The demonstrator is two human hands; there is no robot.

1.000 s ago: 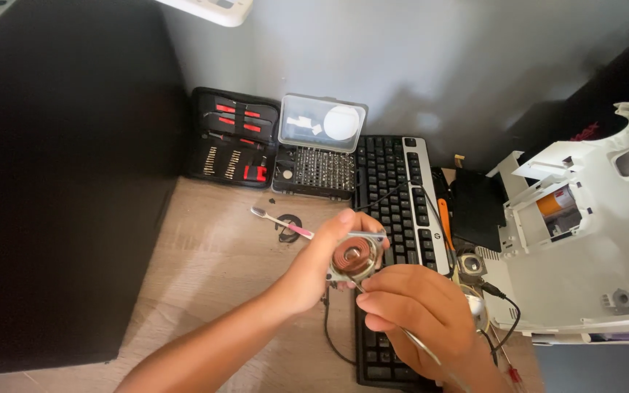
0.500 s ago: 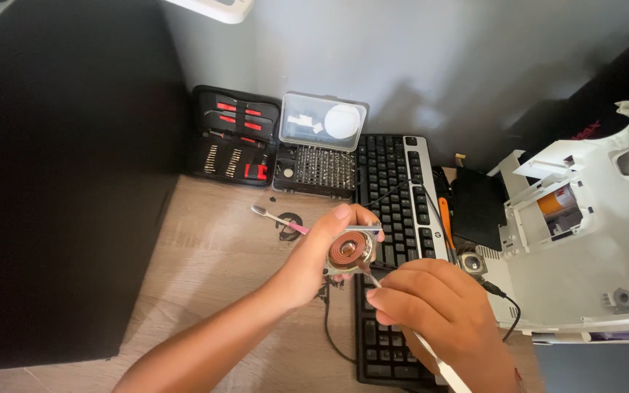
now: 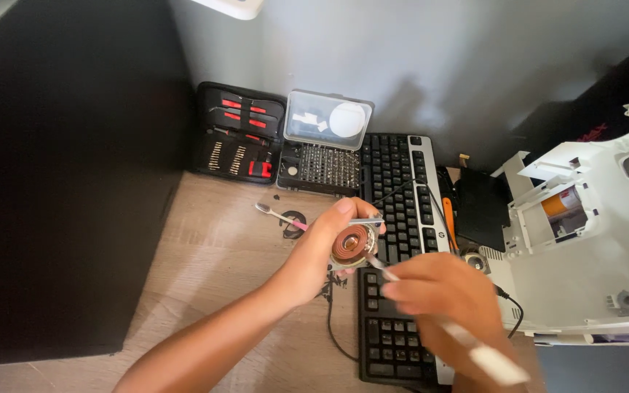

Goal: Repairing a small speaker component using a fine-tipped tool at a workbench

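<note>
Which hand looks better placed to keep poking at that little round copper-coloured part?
Probably the right hand: it grips the thin white-handled tool, whose tip already sits at the edge of the round part. The left hand is taken up holding that part above the keyboard.

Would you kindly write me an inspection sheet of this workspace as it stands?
Surface: light wooden desk, dark marks near its middle.
Job's things: round copper-coloured coil part held in the left hand; thin white-handled tool in the right hand, its tip at the coil part.
Clutter: pink toothbrush; open black tool case; screwdriver bit box with its clear lid up; black keyboard; opened white plastic housing.
Grippers: both hands closed on their items.
Cables: black cable trailing over the desk by the keyboard.
Surroundings: grey wall; large black panel on the left.
</note>
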